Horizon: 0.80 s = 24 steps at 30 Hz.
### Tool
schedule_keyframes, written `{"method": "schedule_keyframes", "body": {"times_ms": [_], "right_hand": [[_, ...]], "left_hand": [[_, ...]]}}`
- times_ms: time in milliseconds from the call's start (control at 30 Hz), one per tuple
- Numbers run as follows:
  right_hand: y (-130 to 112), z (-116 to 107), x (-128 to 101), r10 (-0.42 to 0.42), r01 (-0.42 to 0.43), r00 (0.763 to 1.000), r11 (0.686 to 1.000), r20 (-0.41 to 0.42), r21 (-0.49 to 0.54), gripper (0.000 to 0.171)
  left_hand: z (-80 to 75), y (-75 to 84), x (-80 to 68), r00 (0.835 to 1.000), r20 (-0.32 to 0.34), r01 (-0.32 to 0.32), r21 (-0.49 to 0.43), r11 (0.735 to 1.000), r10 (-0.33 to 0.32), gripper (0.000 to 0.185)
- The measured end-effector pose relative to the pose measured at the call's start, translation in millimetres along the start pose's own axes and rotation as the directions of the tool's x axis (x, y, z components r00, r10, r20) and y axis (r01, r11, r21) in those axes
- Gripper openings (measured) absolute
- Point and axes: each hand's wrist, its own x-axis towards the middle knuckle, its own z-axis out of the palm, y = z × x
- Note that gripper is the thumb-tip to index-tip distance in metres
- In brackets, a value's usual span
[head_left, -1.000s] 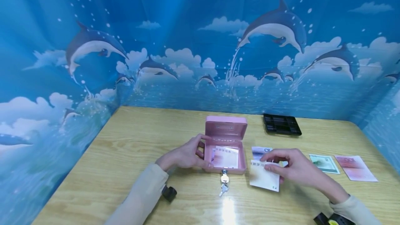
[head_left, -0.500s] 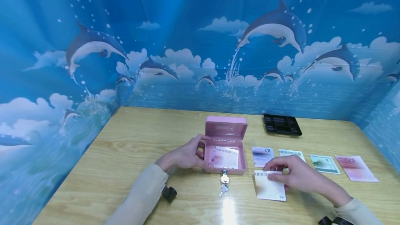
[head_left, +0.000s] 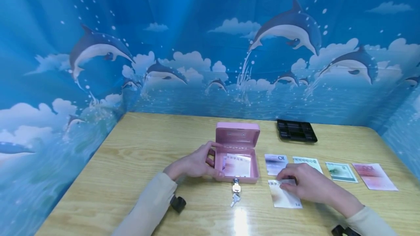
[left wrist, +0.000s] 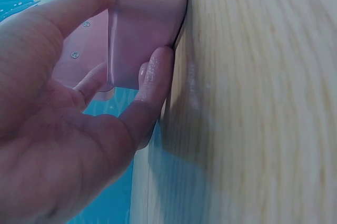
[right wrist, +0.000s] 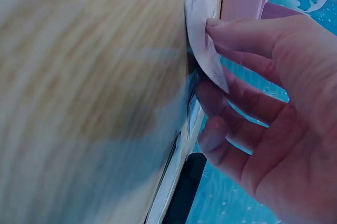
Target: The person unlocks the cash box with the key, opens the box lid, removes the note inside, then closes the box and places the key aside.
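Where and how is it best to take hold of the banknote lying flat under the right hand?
Probably at its far short edge. The banknote lies flat on the table, so no side is open for fingers. The right hand already pinches that edge, and the right wrist view shows it lifted off the wood. Come from above, thumb under the raised edge, fingers on top.

Head view bright, even overhead light; white glare patch on the table (head_left: 240, 218) near front edge, soft shadows under the hands. Edges bow, wide-lens distortion. Both wrist views very close: wood grain smeared, probably motion blur in the right one, fingers (right wrist: 247, 37) fairly sharp, background soft.
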Motion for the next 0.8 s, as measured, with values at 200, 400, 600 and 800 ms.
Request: {"method": "schedule_keyframes", "body": {"times_ms": [200,400,600,800], "right_hand": [[-4.9,0.2,-1.9,0.034,-0.039,0.998,0.993,-0.05,-0.113,0.013],[-6.0,1.2,0.3,0.01,-0.029,0.987,0.993,-0.162,-0.115,0.013],[-13.9,5.4,11.0,-0.028,0.044,0.96,0.998,-0.279,0.053,0.018],[-20.4,8.2,23.1,-0.013,0.067,0.957,0.982,-0.29,0.179,0.032]], "left_hand": [[0.1,-0.2,0.1,1.0,0.002,-0.009,-0.01,1.0,0.009,0.09],[0.4,-0.8,0.1,1.0,0.0,-0.005,-0.024,1.0,0.005,0.093],[0.0,-0.6,-0.1,1.0,0.0,-0.002,-0.036,0.999,0.002,0.089],[-0.7,0.7,-0.1,1.0,0.006,0.0,-0.023,1.0,0.0,0.089]]}}
